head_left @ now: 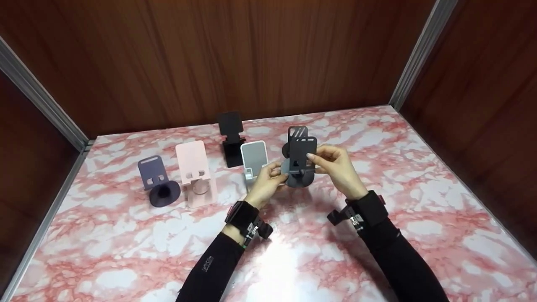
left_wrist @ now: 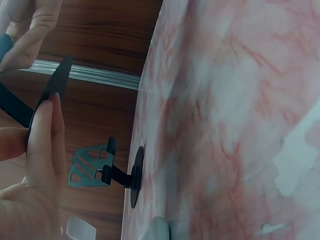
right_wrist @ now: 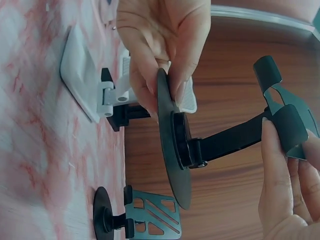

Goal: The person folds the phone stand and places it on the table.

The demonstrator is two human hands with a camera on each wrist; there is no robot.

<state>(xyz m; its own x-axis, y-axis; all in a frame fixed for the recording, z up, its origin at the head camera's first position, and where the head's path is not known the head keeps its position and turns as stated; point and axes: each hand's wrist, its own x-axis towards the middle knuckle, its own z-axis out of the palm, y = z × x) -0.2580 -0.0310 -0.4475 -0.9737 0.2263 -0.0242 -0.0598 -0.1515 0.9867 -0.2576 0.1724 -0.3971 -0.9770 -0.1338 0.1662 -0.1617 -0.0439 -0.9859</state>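
Observation:
Both hands hold a dark phone stand [head_left: 303, 152] up in front of me. Its round base [right_wrist: 167, 145] is pinched at the rim between the thumb and fingers of my left hand [head_left: 267, 183]. My right hand [head_left: 339, 171] grips the phone plate by its side, thumb on the front. In the right wrist view, a hinged black arm [right_wrist: 232, 138] joins the base to the plate, and two curved lips [right_wrist: 290, 127] stick out from the plate. The left wrist view shows the disc base [left_wrist: 56, 82] edge-on in the left fingers.
Behind the held stand is a dark stand with a slotted plate [head_left: 298, 131]. To its left stand a white-framed grey stand [head_left: 254, 153], a black stand [head_left: 230, 123], a pink stand [head_left: 191, 157] and a dark purple stand [head_left: 152, 171]. Wooden panels [head_left: 235, 58] enclose the marbled table [head_left: 138, 243].

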